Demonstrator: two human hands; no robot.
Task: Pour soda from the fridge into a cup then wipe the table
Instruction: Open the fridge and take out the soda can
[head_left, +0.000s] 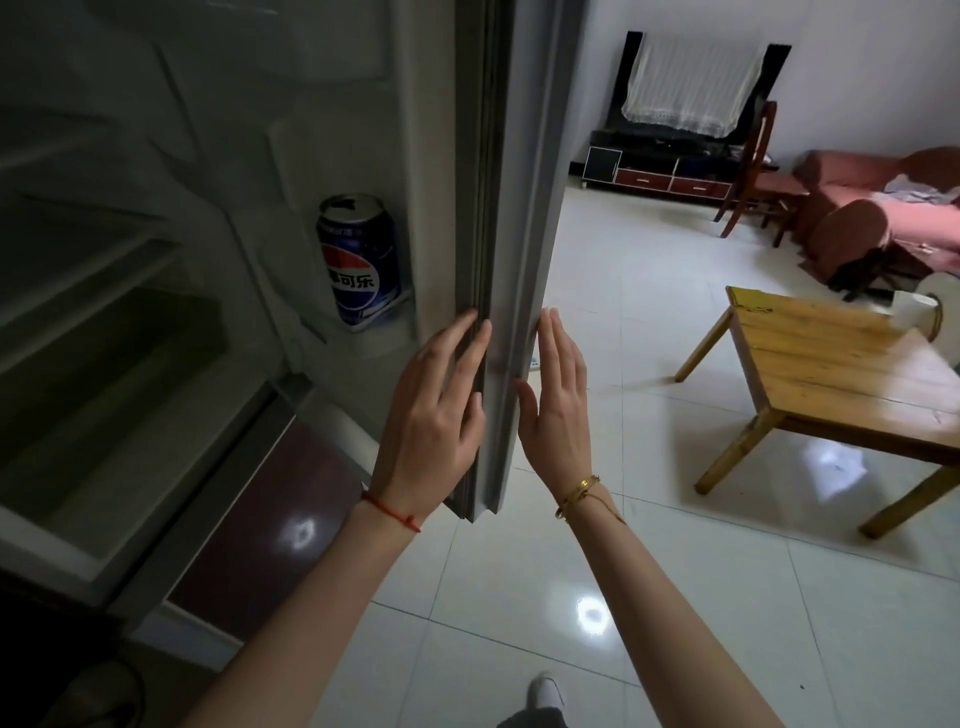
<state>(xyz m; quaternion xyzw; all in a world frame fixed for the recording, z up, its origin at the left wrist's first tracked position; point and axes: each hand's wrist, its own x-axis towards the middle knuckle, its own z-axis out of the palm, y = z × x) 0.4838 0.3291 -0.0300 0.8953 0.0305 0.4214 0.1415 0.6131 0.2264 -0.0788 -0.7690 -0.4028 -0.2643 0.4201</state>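
The fridge door (498, 208) stands open, its edge running from 12 o'clock down to the middle of the view, and both hands flank that edge. The left hand (434, 415) lies at the inner side, on the dark seal, fingers straight and slightly spread, pointing up toward 12 o'clock; a red string (389, 512) circles its wrist. The right hand (556, 400) lies flat at the outer side of the door edge, fingers straight and together, thumb toward the door; whether the palm actually touches the door cannot be told. A gold bracelet (576, 493) sits on that wrist. Neither hand holds anything. The can (358, 260), blue with a red, white and blue roundel, stands upright in a door shelf (374, 325) at about 10 o'clock from the left hand, near its fingertips but apart from them. Dim fridge shelves (104, 291) fill the 9 o'clock side. At 3 o'clock a wooden table (841, 374) stands on pale floor tiles (623, 545), well apart from the fridge. At 1 o'clock, farther off, are a TV stand (660, 171), a chair (753, 171) and a red sofa (883, 208). A shoe (545, 693) shows at 6 o'clock.
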